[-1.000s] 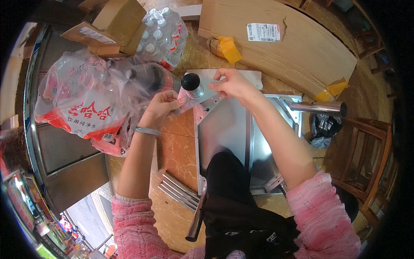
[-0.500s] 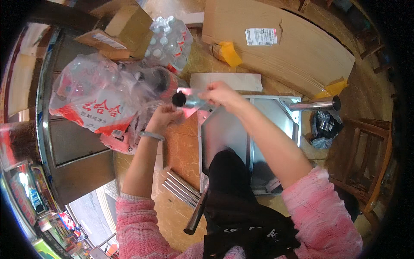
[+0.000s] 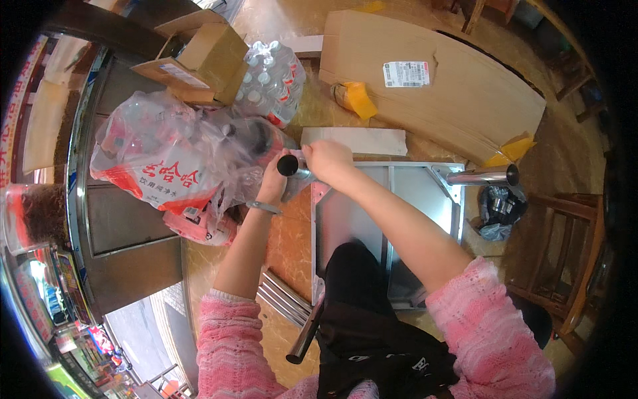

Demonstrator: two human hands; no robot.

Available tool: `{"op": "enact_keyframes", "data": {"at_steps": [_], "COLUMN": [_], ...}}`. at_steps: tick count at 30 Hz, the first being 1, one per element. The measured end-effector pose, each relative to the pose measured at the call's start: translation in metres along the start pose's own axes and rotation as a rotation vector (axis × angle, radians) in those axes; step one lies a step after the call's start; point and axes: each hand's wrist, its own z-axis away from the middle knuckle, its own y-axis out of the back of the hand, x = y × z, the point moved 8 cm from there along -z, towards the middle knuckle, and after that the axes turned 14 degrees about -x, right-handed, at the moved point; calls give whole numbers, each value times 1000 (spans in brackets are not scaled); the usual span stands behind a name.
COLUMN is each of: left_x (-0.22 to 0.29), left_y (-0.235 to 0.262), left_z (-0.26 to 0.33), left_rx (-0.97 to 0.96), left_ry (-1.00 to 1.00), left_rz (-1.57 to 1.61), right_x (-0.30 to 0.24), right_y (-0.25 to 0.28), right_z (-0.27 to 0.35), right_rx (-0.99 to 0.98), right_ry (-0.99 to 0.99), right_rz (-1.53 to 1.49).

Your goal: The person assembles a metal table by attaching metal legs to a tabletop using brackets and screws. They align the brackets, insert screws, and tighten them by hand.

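Big plastic bag (image 3: 153, 169) sits left of the left hand (image 3: 271, 183). That hand's gripping the foot (image 3: 288, 165), black end showing, right between both hands. Right hand (image 3: 330, 161) is curled beside it, fingers hidden, so can't tell if it's gripping. Frame (image 3: 355, 213)'s below-right of that hand, tube (image 3: 484, 175) farther right.

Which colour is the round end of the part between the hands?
The round end is black; it shows best in the head view.
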Motion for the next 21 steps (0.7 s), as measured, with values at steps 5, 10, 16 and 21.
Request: {"op": "enact_keyframes", "data": {"at_steps": [5, 10, 16, 21], "left_x": [-15, -15, -30, -33], "left_y": [1, -4, 6, -5], "left_z": [-12, -18, -35, -34], "left_rx": [8, -43, 32, -195], "left_ry": [-66, -311, -170, -295], "left_rz": [61, 24, -114, 417], "right_x": [-16, -10, -10, -5], "right_y": [0, -10, -9, -16], "right_z": [-5, -6, -9, -10], "right_rx": [58, 5, 79, 53], "right_ry": [191, 168, 240, 207], "right_rz": [270, 318, 264, 299]}}
